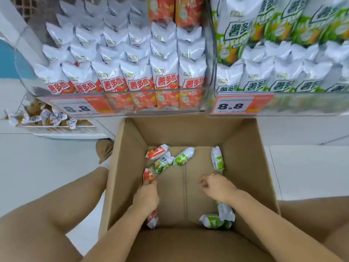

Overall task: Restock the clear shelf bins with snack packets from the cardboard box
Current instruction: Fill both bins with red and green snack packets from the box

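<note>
An open cardboard box stands on the floor between my knees. Both hands are inside it. My left hand grips a red snack packet near the box's left wall. My right hand hovers with loosely curled fingers, holding nothing, just below a green packet at the right wall. Loose packets lie on the box floor: a red packet, green ones, and more green ones near me. Above, a clear bin of red packets and a clear bin of green packets.
Price tags reading 8.8 hang on both bin fronts. A lower shelf tray of wrapped sweets sits at the left. My shoe stands beside the box's left wall. White tiled floor surrounds the box.
</note>
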Motion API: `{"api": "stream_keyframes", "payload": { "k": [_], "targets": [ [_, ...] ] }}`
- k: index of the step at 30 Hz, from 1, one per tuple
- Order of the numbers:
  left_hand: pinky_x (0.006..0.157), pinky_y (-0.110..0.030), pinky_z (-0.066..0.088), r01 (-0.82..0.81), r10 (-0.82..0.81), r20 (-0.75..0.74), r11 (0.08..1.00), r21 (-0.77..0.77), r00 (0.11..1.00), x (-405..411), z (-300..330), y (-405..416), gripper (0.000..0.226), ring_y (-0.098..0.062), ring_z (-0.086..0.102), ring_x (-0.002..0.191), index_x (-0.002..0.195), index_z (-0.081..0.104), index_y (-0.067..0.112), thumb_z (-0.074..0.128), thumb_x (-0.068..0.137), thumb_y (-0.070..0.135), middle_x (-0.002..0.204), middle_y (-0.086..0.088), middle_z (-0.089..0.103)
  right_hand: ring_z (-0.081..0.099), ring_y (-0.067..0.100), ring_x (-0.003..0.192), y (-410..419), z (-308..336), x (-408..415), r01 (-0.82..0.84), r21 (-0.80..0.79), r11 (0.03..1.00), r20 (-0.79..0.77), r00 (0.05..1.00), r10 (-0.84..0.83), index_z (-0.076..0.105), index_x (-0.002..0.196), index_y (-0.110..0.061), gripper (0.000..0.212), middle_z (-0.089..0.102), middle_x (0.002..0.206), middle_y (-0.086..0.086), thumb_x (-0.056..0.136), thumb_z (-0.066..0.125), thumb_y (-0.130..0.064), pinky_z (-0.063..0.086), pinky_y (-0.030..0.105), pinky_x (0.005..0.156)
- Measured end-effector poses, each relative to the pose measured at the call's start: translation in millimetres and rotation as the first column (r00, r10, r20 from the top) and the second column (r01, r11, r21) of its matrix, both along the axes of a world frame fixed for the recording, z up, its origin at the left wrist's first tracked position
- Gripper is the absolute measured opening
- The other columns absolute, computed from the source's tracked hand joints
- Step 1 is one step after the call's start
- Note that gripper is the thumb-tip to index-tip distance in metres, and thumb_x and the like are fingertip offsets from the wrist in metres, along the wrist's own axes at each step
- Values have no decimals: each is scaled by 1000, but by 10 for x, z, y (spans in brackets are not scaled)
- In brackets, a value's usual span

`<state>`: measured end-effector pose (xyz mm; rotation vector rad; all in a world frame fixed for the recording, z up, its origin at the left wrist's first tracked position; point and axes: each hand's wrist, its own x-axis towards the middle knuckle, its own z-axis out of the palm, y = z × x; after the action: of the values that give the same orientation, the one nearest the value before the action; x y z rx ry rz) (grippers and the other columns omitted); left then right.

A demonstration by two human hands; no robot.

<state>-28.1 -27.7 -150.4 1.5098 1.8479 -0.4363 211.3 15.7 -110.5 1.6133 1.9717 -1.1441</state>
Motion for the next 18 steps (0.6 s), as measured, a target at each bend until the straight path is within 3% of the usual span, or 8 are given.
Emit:
{"api": "stream_keyframes", "payload": {
  "k": [4,6,10,13,16,18],
  "targets": [
    [104,-40,37,371,-386,-227,922,-109,894,-40,-390,148,53,-32,25,139,147,27,15,44,97,14,155,-15,18,60,22,114,-57,-409,-46,166,-75,983,-19,986,-168,63,119,-19,28,66,121,1,94,51,-22,46,27,91],
    [110,-40,30,389,-410,-259,912,-132,874,-70,-569,255,53,-32,12,145,150,19,12,37,100,16,158,-15,9,61,21,111,-84,-555,-41,201,-110,973,-22,979,-205,64,120,-22,28,67,120,2,95,52,-26,46,27,90],
    [119,-40,15,359,-395,-236,916,-181,888,-115,-849,478,71,-32,-3,147,152,3,9,45,97,23,160,-15,-2,63,19,107,-34,-743,21,287,-138,948,-27,956,-293,65,118,-23,26,69,115,0,95,55,-31,48,30,91],
    [120,-43,11,424,-475,-277,877,-224,836,-174,-1017,551,69,-37,6,146,151,7,4,43,97,29,157,-19,11,64,22,104,9,-810,33,332,-136,933,-32,940,-339,67,113,-22,23,70,111,4,95,56,-30,49,34,89],
    [111,-41,28,460,-501,-308,865,-200,809,-137,-1047,496,54,-34,34,132,144,27,7,46,98,28,146,-15,29,62,21,108,-4,-856,37,358,-159,920,-13,931,-365,66,114,-22,24,69,114,2,95,56,-30,48,32,90],
    [102,-40,39,418,-467,-258,881,-222,846,-90,-1044,447,48,-31,43,124,142,33,8,47,99,24,145,-15,27,60,21,111,-23,-876,38,369,-188,910,2,927,-376,65,117,-22,25,68,118,2,95,55,-31,47,32,93]
  ]
}}
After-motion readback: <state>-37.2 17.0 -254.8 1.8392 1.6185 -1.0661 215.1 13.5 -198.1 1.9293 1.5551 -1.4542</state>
